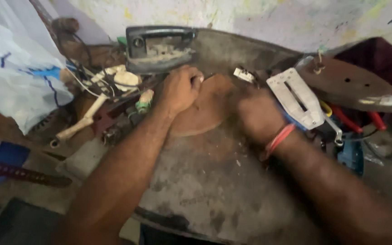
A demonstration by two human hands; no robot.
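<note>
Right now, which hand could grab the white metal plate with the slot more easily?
Probably the right hand. The white slotted plate lies just beside it, near the wrist with the red band. The left hand is a fist farther off, across the brown disc.

I see a grey, stained counter [214, 190], a brown round disc [205, 113], red bands [278, 138] on my right wrist, a white bag [14, 68] with blue markings, and red-handled pliers [364, 120].
</note>
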